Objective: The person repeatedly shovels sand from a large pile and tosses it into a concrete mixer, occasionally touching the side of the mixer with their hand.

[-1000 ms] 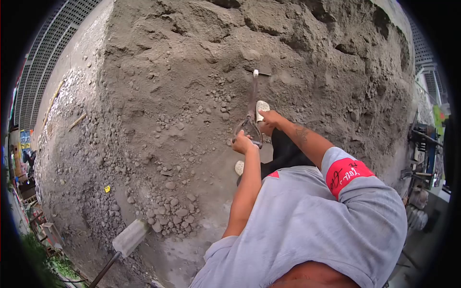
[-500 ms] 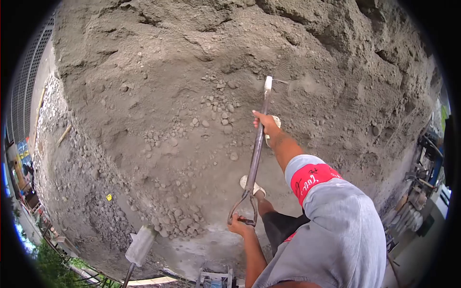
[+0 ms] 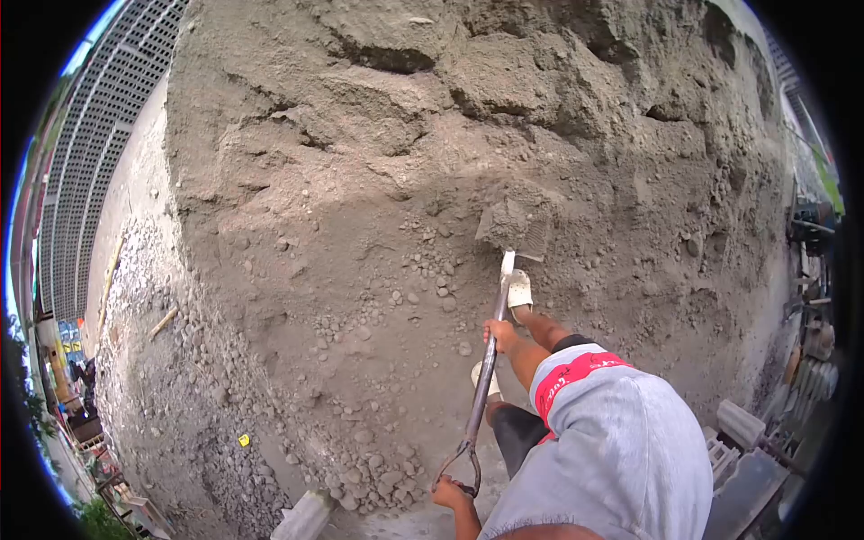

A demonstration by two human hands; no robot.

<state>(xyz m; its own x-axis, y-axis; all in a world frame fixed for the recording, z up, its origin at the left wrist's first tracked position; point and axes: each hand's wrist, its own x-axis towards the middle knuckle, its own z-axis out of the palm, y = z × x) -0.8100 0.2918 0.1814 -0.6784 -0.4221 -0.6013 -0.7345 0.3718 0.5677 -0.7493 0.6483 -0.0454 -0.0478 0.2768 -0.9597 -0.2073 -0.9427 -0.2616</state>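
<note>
I hold a long metal shovel with both hands. My left hand grips the D-shaped handle at the bottom of the view. Higher up, my right hand is wrapped around the shaft. The blade is lifted and carries a load of grey sand, in front of the big sand pile. My feet in light sandals stand on the sand just below the blade.
Loose stones and gravel lie scattered at the pile's foot. A concrete block sits at the bottom edge. Blocks and clutter stand at the right. A grated wall runs along the left.
The shovel blade was sunk in the sand and has come up loaded. My left hand pulled the handle down and back, and the view shifted.
</note>
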